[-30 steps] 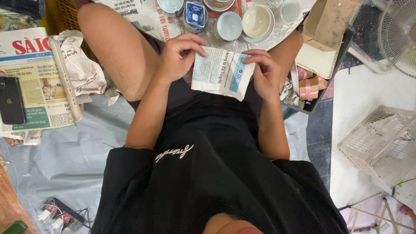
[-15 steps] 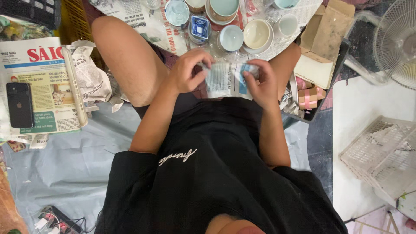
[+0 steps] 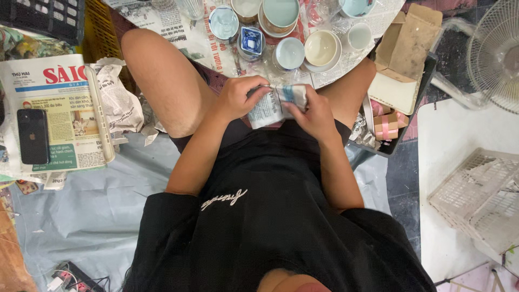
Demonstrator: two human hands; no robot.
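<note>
I sit on the floor with my knees up and look down at my lap. Both hands hold a small bundle wrapped in printed newspaper [image 3: 272, 105]. My left hand [image 3: 239, 97] grips its left side with the fingers curled over the top. My right hand [image 3: 311, 113] presses the paper against the bundle's right end. What the paper covers is hidden. Just beyond my hands, several ceramic cups and bowls [image 3: 320, 47] stand on spread newspaper, among them a small blue-patterned cup [image 3: 251, 41].
A stack of newspapers [image 3: 59, 108] with a black phone [image 3: 32, 135] on it lies at the left, crumpled paper [image 3: 119, 97] beside it. A cardboard box [image 3: 405, 48] is at the right, a white plastic basket [image 3: 476, 194] and a fan [image 3: 494, 48] further right. Grey sheeting [image 3: 92, 211] covers the floor.
The flat newspaper sheet held open between my hands has been folded in around something into a tight bundle. Both hands have drawn closer together and nearer to my lap.
</note>
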